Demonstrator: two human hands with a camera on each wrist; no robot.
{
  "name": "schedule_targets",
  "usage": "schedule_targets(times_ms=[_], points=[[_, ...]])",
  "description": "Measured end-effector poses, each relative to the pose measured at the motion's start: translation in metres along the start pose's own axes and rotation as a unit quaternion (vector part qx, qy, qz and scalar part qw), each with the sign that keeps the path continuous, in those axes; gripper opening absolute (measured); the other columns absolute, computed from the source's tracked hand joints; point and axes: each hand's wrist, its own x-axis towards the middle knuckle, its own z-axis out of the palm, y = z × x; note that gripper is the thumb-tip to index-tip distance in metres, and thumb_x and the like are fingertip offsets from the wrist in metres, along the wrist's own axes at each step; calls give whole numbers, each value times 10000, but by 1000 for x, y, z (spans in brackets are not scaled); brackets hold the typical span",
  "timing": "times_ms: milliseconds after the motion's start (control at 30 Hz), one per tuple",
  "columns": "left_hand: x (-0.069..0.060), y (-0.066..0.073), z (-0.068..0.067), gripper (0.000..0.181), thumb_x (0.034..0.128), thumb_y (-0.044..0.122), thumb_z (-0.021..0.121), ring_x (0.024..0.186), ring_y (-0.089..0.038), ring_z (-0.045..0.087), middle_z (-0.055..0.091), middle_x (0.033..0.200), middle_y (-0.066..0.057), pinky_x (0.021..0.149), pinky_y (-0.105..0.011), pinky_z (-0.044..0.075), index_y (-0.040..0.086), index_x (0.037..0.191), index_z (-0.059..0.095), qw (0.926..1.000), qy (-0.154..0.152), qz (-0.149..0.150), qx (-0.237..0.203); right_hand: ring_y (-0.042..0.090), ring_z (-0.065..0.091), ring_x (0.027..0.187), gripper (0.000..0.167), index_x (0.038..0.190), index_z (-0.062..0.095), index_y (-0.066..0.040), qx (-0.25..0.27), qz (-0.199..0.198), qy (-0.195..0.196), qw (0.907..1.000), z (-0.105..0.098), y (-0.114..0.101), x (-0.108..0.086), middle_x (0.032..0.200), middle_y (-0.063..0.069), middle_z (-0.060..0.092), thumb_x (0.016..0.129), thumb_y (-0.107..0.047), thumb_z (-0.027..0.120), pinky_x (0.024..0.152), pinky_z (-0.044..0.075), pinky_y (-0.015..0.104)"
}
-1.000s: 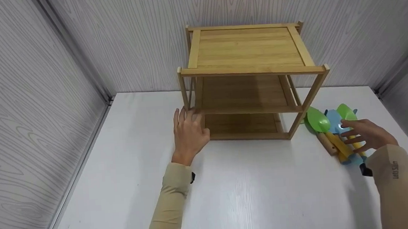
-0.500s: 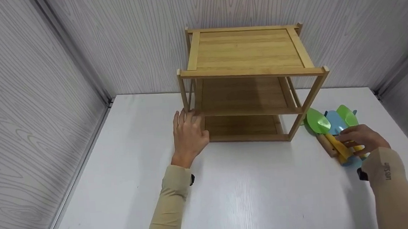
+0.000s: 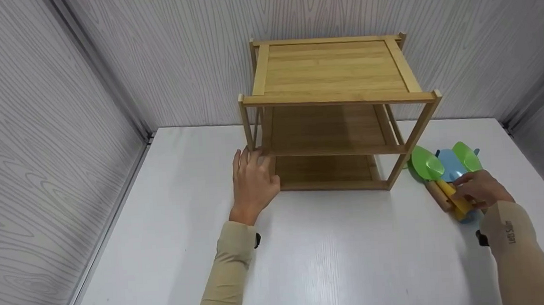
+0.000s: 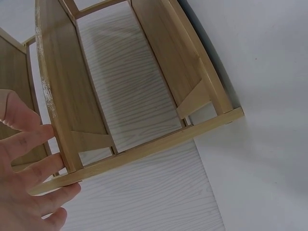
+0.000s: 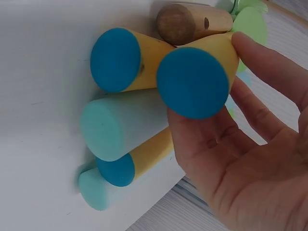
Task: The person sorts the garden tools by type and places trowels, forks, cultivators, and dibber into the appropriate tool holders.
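Observation:
A bamboo shelf rack [image 3: 340, 99] with three tiers stands against the back wall. My left hand [image 3: 254, 185] touches its front left post at the middle shelf; in the left wrist view the fingers [image 4: 43, 171] lie fairly straight against the post and shelf edge. To the right of the rack lies a pile of toy garden tools. My right hand [image 3: 483, 189] pinches the yellow handle of a trowel between thumb and fingers; its blue end [image 5: 192, 83] faces the right wrist camera. The green blade [image 3: 427, 163] points toward the rack.
Beside the held trowel lie a wooden handle [image 5: 192, 23], another yellow handle [image 5: 149, 62] and a mint handle [image 5: 125, 122]. A light blue blade [image 3: 451, 163] and a second green blade [image 3: 467, 156] show behind my right hand. Wood-grain walls [image 3: 52, 163] enclose the white table [image 3: 332, 263].
My right hand has moved left and down onto the tool pile, and its fingers have closed on the yellow trowel handle. My left hand stays at the rack's post.

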Motion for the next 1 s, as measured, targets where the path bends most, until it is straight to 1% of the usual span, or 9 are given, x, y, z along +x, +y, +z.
schedule_targets(times_ms=[233,400,500,633,733,833,867,933,1000], points=[[0,-1,-2,352,787,42,717,1255,-447,538,660,1227,-190,1147,-595,300,6,1136,734,9999,-23,26,97,297,467,1081,685,1515,349,73,244,15,-565,9981,-4,3,0,1266,153,453,973,-200,668,974,492,459],[0,-1,-2,353,788,34,719,1269,-454,527,653,1249,-189,1142,-604,302,5,1140,732,9999,-102,40,63,343,399,1157,686,1565,265,37,416,-7,-852,9955,-9,10,-1,1381,255,344,1009,-180,603,1054,425,585],[-1,0,-2,344,782,28,729,1268,-462,527,653,1245,-190,1135,-612,308,3,1125,733,9999,-82,62,57,335,398,1146,678,1572,256,23,563,-45,-979,9936,-11,15,-1,1412,273,287,1013,-173,587,1026,457,539],[-1,0,-2,342,793,42,725,1271,-459,528,652,1250,-187,1138,-608,308,10,1134,733,9999,-128,37,77,272,418,1092,657,1576,277,-2,716,-94,-1115,9911,-13,19,1,1396,212,291,1022,-183,581,933,485,380],[-2,0,-2,344,807,58,713,1276,-456,525,650,1260,-185,1141,-605,307,15,1148,731,9998,-185,14,94,248,427,1110,607,1581,320,-52,848,-175,-1263,9882,-13,22,-1,1446,224,266,1042,-196,560,1024,451,470],[-2,0,-2,354,813,64,705,1279,-459,521,646,1264,-183,1140,-606,308,18,1163,726,9996,-236,28,128,227,435,1141,559,1579,360,-99,1068,-271,-1419,9837,-13,24,-2,1522,259,184,1058,-198,536,1113,331,628],[-1,0,-3,361,812,60,699,1281,-460,518,646,1265,-187,1141,-605,306,18,1169,726,9996,-259,23,127,224,443,1144,565,1582,348,-90,1112,-321,-1460,9825,-12,24,-2,1526,265,174,1058,-195,534,1118,308,644],[-1,0,-4,376,810,58,696,1285,-462,514,646,1267,-192,1144,-600,302,22,1184,725,9995,-294,11,129,213,452,1154,601,1589,305,-58,1129,-440,-1549,9805,-10,25,-2,1542,271,147,1053,-193,541,1108,315,648],[0,-1,-5,390,810,56,688,1288,-463,511,646,1272,-197,1145,-597,300,30,1197,724,9994,-320,-3,128,194,476,1138,639,1590,270,-23,1107,-565,-1579,9796,-8,25,-1,1500,236,235,1043,-183,559,1070,398,549]])
